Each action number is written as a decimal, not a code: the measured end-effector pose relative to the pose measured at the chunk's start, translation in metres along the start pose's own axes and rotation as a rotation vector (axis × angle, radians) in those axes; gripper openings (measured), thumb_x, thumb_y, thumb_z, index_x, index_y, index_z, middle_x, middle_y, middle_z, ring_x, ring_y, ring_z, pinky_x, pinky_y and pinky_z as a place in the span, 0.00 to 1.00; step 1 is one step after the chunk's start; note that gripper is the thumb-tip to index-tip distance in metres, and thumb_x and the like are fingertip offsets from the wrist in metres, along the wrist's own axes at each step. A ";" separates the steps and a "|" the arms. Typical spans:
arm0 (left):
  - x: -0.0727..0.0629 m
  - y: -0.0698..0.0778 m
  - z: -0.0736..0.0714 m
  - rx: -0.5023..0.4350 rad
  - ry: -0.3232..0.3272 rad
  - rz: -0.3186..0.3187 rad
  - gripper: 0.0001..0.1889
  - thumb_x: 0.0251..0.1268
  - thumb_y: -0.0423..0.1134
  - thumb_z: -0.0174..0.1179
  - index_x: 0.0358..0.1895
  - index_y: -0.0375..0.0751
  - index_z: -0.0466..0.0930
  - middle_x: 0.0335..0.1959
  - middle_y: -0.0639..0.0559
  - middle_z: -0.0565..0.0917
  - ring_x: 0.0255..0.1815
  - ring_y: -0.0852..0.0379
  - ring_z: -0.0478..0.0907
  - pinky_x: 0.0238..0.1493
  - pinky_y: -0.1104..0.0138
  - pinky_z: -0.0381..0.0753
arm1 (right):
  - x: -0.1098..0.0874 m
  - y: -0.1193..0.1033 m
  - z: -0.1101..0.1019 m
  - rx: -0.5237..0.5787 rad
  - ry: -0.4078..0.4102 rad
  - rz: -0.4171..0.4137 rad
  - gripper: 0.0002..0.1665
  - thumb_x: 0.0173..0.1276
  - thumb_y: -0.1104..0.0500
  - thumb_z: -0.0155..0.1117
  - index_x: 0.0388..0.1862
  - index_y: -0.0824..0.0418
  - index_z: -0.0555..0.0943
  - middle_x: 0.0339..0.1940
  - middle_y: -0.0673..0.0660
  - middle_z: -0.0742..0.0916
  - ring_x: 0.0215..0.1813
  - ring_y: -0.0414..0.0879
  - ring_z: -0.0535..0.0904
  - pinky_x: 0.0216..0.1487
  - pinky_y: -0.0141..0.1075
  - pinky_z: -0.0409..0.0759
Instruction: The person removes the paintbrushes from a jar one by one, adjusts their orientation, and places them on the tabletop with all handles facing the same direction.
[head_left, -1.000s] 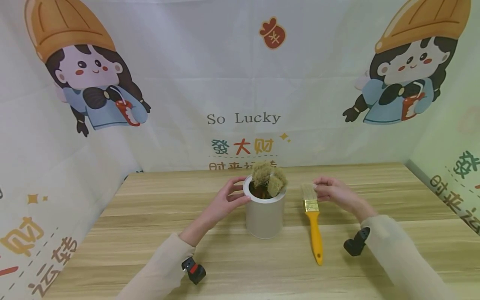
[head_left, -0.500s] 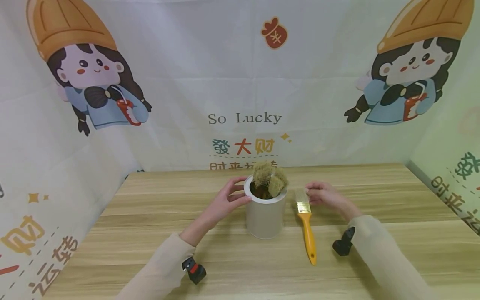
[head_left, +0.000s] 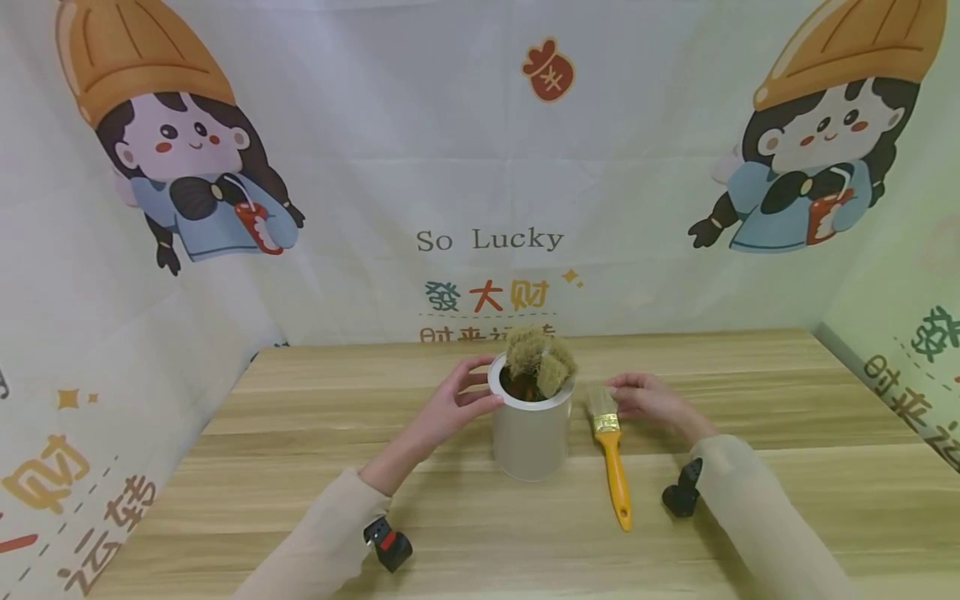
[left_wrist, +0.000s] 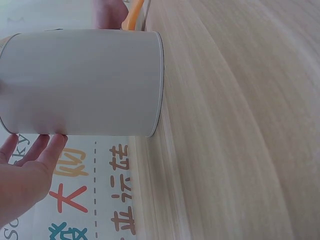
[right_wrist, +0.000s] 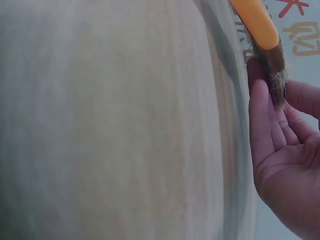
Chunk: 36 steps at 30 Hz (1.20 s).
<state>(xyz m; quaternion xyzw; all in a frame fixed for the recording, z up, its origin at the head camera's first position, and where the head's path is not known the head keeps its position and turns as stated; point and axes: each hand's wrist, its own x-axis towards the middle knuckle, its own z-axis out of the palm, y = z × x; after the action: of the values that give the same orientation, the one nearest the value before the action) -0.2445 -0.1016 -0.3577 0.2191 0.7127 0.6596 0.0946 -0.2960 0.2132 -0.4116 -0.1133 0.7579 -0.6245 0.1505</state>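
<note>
A pale grey, white-rimmed canister (head_left: 530,446) stands upright mid-table, two tan, fuzzy-looking clumps (head_left: 527,350) rising above its dark opening. Spread around its upper left side, my left hand (head_left: 450,406) grips it near the rim. In the left wrist view those fingers (left_wrist: 47,152) touch the canister's wall (left_wrist: 90,82). Just right of the canister, a paintbrush (head_left: 616,479) with a yellow handle and gold-coloured ferrule points its bristles away from me. My right hand (head_left: 652,402) pinches the bristle end; the right wrist view has thumb and fingers on either side of the bristles (right_wrist: 278,87).
The wood-grain table (head_left: 322,450) runs back to a white printed cloth (head_left: 480,183) with cartoon figures and lettering. More cloth hangs on both sides. Small black cameras (head_left: 388,543) sit at both wrists.
My right hand has brought the paintbrush left, closer to the canister, then slightly toward me. The left hand and the canister hold their place.
</note>
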 end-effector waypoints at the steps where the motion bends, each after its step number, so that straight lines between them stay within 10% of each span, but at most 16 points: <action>1: 0.000 0.000 0.000 0.001 -0.001 0.002 0.30 0.57 0.36 0.59 0.62 0.42 0.58 0.57 0.38 0.64 0.56 0.43 0.66 0.52 0.60 0.70 | 0.000 0.000 0.000 -0.003 0.004 0.003 0.20 0.66 0.68 0.45 0.52 0.82 0.61 0.33 0.55 0.78 0.34 0.42 0.76 0.40 0.36 0.77; 36: 0.001 -0.002 -0.001 0.016 -0.014 0.022 0.29 0.58 0.35 0.58 0.62 0.42 0.57 0.57 0.35 0.63 0.55 0.43 0.66 0.52 0.59 0.69 | -0.007 -0.013 -0.002 -0.318 0.124 -0.091 0.18 0.64 0.66 0.52 0.49 0.78 0.69 0.40 0.66 0.78 0.38 0.51 0.73 0.37 0.37 0.75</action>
<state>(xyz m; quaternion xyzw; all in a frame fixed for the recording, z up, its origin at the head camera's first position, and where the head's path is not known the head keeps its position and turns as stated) -0.2462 -0.1025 -0.3594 0.2323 0.7149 0.6532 0.0908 -0.2901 0.2147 -0.3983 -0.1312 0.8490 -0.5089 0.0553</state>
